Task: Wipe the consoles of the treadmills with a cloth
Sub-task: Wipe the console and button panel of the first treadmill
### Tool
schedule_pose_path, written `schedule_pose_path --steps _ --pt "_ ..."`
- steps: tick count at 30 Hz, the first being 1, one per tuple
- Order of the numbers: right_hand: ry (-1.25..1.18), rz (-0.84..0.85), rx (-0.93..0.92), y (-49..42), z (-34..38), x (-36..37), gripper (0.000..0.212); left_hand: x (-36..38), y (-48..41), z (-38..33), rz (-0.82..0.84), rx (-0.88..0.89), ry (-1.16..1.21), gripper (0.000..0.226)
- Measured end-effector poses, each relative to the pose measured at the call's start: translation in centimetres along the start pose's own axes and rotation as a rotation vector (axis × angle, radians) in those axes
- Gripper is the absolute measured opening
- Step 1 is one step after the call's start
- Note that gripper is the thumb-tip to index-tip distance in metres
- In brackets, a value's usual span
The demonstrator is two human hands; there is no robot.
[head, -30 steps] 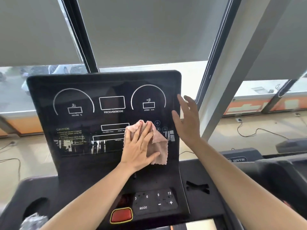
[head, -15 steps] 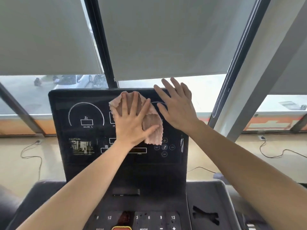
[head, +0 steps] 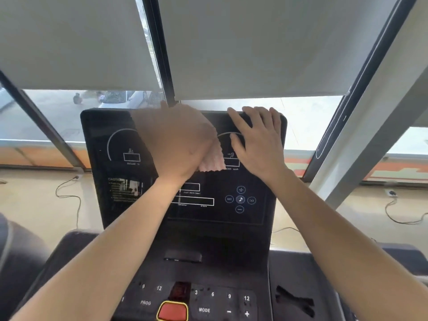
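A black treadmill console (head: 129, 200) with white dial outlines and round music buttons stands upright in front of me. My left hand (head: 176, 144), blurred by motion, presses a pink cloth (head: 212, 162) flat against the top middle of the screen; only the cloth's lower corner shows under my palm. My right hand (head: 257, 140) lies on the upper right of the screen with its fingers spread, the fingertips over the console's top edge. It holds nothing.
Below the screen lies a keypad (head: 220, 300) with a red stop button (head: 172, 311). Window blinds (head: 254, 42) hang behind the console. Cables (head: 398, 214) trail on the floor beyond. Another dark machine part (head: 14, 256) sits at the left.
My left hand has slid the cloth up the screen from the lower middle to the top edge. My right hand moved up to the top right corner. The camera came closer.
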State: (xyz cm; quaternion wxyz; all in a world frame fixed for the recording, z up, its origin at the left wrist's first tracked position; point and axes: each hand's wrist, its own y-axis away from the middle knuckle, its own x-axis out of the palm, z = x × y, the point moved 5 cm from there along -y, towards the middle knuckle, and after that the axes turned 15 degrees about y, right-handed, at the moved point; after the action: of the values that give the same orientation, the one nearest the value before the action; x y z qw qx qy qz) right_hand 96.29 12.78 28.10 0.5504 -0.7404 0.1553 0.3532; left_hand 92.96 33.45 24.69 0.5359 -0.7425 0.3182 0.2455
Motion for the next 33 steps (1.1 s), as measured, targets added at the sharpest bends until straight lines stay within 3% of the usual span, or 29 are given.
schedule_pose_path --steps 9,16,21,28,33 --pt "-0.023 -0.043 0.035 -0.4 -0.1 -0.1 0.051 5.1 14.7 1.7 0.099 -0.234 0.127 0.095" --pt "-0.015 -0.063 0.041 -0.2 0.2 -0.2 0.05 6.3 20.2 2.5 0.194 -0.249 0.087 0.096" --pt "-0.006 -0.06 0.038 -0.2 0.2 -0.2 0.049 5.4 16.8 2.9 0.176 -0.22 0.103 0.096" --pt "-0.024 -0.076 0.041 -0.1 0.2 -0.3 0.048 0.9 4.7 5.1 0.058 -0.069 0.001 0.092" --pt "-0.076 -0.051 0.124 -0.6 0.8 -0.4 0.045 -2.4 -1.4 6.4 -0.017 -0.081 -0.015 0.088"
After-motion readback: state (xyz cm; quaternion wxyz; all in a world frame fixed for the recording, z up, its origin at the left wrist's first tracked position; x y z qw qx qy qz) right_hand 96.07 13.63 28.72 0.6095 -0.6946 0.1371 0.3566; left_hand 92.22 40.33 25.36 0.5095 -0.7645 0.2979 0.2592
